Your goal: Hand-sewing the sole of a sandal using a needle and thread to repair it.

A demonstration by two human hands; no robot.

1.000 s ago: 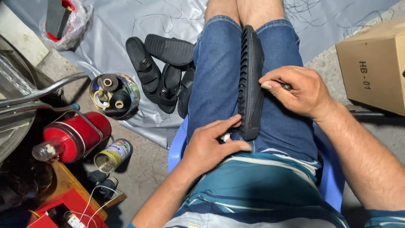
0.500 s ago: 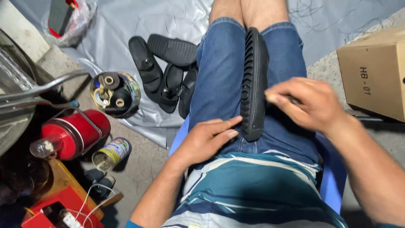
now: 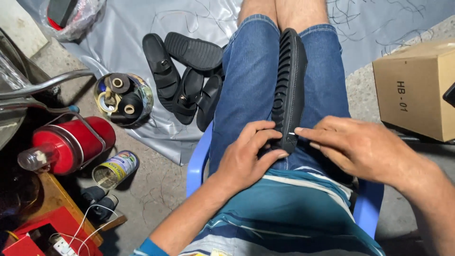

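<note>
Pinching a ribbed black rubber sole (image 3: 288,90) at its near end, left hand (image 3: 246,159) and right hand (image 3: 365,149) grip it.

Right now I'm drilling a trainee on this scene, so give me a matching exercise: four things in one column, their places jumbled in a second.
1. black ridged rubber sole
2. brown cardboard box
3. red metal cylinder
4. pile of black sandals

a. on the grey sheet
b. far right on the floor
c. on the lap, between both hands
d. lower left, on its side

Pairs: 1-c, 2-b, 3-d, 4-a
</note>
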